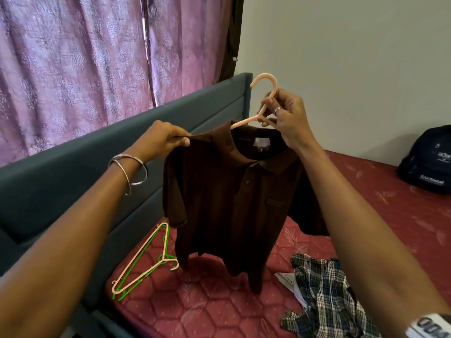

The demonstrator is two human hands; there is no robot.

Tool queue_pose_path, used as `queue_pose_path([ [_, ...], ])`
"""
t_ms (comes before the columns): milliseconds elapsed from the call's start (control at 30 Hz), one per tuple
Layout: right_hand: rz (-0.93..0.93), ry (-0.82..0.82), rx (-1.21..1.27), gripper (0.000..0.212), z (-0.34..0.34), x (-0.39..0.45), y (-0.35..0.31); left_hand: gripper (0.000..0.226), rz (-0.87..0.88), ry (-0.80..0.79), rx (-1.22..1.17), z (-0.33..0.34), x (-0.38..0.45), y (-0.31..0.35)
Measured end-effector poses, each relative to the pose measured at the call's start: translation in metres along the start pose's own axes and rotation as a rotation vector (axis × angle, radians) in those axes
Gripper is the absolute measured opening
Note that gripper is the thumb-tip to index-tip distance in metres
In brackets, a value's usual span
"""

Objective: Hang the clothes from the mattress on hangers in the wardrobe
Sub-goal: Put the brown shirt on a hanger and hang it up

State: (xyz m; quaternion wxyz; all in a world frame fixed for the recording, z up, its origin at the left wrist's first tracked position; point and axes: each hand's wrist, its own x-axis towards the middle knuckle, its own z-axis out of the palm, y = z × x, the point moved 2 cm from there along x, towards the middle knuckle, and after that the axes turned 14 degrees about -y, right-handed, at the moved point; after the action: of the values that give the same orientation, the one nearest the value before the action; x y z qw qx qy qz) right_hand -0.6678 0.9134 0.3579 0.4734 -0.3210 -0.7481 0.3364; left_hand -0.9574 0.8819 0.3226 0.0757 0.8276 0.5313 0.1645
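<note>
A dark brown polo shirt (229, 206) hangs in the air above the red mattress (200, 311). A peach plastic hanger (264, 80) sits inside its collar, hook pointing up. My right hand (285, 115) grips the hanger just below the hook. My left hand (168, 140) pinches the shirt's left shoulder at the collar. A plaid shirt (324, 296) lies crumpled on the mattress at lower right. The wardrobe is out of view.
A peach hanger (146, 258) and a green hanger (133, 279) lie together on the mattress near the grey-blue headboard (73, 181). A black backpack (427, 164) rests at the far right of the mattress. Pink curtains (85, 57) hang behind the headboard.
</note>
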Motion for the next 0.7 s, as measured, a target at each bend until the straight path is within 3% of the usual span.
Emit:
queue_pose_path([
  [67,0.0,0.063,0.027,0.022,-0.002,0.003,0.001,0.026,0.021,0.001,-0.024,-0.002,0.003,0.009],
  [167,0.01,0.002,0.032,0.021,0.005,0.007,-0.002,0.025,0.007,0.092,0.012,0.001,0.008,0.017],
  [300,0.037,-0.053,0.105,0.021,0.018,0.019,-0.01,0.036,0.006,0.134,-0.176,0.009,0.014,0.039],
  [433,0.0,-0.137,0.178,0.017,0.041,0.035,-0.025,0.028,-0.127,0.359,-0.272,0.01,0.015,0.053],
  [533,-0.042,-0.164,0.215,0.015,0.065,0.052,-0.04,0.021,-0.266,0.467,-0.11,0.0,-0.001,0.048],
  [600,-0.081,-0.188,0.247,0.015,0.088,0.066,-0.056,0.03,-0.326,0.509,-0.026,-0.013,-0.022,0.043],
  [667,-0.123,-0.23,0.261,0.014,0.114,0.078,-0.075,0.042,-0.303,0.568,-0.075,-0.032,-0.047,0.036],
  [700,-0.155,-0.266,0.28,0.014,0.128,0.084,-0.087,0.038,-0.28,0.619,-0.108,-0.044,-0.061,0.034],
])
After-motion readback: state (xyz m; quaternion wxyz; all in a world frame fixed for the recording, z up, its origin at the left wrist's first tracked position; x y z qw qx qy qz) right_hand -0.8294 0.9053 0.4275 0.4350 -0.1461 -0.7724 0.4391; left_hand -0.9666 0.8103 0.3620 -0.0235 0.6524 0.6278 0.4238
